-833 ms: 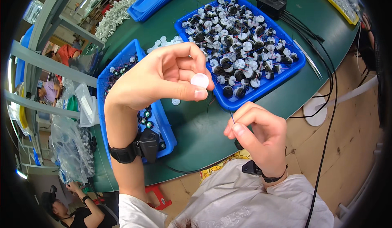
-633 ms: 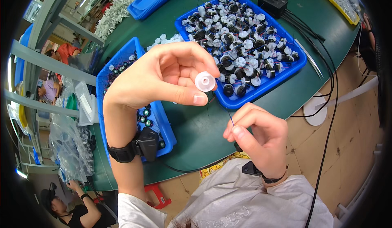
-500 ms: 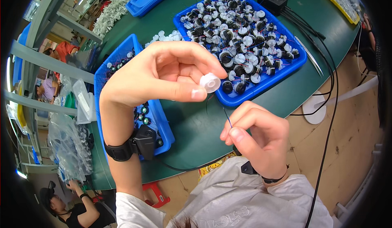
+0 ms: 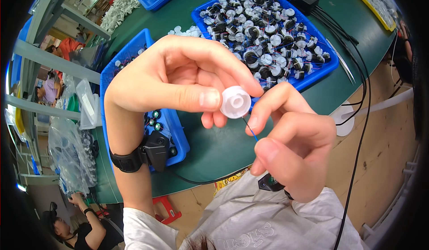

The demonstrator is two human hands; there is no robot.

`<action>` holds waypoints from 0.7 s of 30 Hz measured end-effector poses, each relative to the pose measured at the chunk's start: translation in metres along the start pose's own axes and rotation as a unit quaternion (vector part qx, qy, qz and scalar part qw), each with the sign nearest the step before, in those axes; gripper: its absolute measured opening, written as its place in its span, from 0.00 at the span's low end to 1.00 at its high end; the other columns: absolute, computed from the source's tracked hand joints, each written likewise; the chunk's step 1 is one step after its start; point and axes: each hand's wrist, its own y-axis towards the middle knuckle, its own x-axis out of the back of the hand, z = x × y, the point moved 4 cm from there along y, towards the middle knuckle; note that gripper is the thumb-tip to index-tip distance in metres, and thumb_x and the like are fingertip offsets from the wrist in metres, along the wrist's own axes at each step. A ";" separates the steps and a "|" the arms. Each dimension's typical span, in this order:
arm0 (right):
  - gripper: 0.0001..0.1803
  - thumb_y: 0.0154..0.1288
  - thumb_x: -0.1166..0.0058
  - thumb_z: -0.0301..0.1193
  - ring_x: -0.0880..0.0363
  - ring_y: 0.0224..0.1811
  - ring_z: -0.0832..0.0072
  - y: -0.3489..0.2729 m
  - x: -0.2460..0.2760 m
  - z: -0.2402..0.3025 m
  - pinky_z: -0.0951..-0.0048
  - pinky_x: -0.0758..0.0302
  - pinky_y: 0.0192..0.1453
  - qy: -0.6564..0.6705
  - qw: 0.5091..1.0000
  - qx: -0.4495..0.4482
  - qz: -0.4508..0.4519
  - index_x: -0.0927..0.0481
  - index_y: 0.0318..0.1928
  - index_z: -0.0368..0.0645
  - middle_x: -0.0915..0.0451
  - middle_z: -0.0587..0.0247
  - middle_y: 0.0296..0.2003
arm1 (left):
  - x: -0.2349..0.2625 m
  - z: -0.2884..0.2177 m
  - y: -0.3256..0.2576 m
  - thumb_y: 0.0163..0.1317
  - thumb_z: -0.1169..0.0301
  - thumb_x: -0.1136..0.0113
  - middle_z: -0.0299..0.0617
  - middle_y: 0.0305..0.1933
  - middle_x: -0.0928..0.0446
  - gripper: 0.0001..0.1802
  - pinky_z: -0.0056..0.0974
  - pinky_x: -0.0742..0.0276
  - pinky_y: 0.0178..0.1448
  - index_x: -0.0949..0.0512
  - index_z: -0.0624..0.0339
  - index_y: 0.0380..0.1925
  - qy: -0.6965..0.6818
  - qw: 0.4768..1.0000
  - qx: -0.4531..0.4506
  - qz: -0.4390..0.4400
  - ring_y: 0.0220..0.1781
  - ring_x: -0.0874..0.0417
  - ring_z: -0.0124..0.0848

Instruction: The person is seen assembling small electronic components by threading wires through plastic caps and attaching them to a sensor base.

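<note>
- White plastic spool (image 4: 235,102), pinched in the left hand's (image 4: 178,82) fingers, has come up nearer the camera, in front of the big blue tray (image 4: 313,78).
- Right hand (image 4: 292,149) has risen from below to the spool, its fingers now grasping a thin blue wire (image 4: 251,131) just under it.
- That suggests the wire is being brought to the spool.

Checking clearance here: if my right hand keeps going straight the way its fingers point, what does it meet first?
Most likely the white plastic cap pinched in the left hand. The right hand points up-left, its forefinger tip just beside the cap; depth is hard to judge.
</note>
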 end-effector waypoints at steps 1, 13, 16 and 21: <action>0.07 0.47 0.49 0.22 0.34 0.38 0.73 0.001 -0.002 0.000 0.69 0.38 0.46 0.001 1.000 -0.001 0.002 0.26 0.15 0.42 0.28 0.55 0.31 | -0.001 0.001 -0.001 0.52 0.71 0.37 0.54 0.30 0.27 0.18 0.27 0.25 0.22 0.28 0.76 0.36 -0.021 1.000 -0.010 0.009 0.23 0.22 0.30; 0.07 0.43 0.46 0.20 0.34 0.37 0.73 0.001 -0.009 -0.002 0.72 0.40 0.45 0.051 0.998 0.019 0.026 0.25 0.13 0.42 0.32 0.59 0.34 | -0.002 0.002 -0.007 0.46 0.70 0.32 0.51 0.30 0.26 0.18 0.28 0.29 0.27 0.24 0.71 0.34 -0.048 0.999 -0.001 0.021 0.24 0.24 0.29; 0.07 0.43 0.46 0.20 0.34 0.36 0.74 0.001 -0.008 -0.002 0.73 0.40 0.43 0.044 0.999 0.021 0.022 0.25 0.13 0.42 0.33 0.59 0.33 | -0.002 0.003 -0.005 0.46 0.70 0.32 0.51 0.31 0.26 0.17 0.28 0.29 0.28 0.24 0.70 0.34 -0.048 0.999 -0.001 0.026 0.25 0.24 0.29; 0.07 0.42 0.46 0.20 0.35 0.36 0.74 0.001 -0.011 0.000 0.74 0.40 0.43 0.055 0.998 0.005 0.031 0.25 0.13 0.42 0.33 0.60 0.32 | -0.003 0.000 -0.008 0.46 0.70 0.31 0.51 0.31 0.26 0.18 0.28 0.28 0.28 0.24 0.71 0.34 -0.038 0.999 0.004 0.026 0.25 0.23 0.30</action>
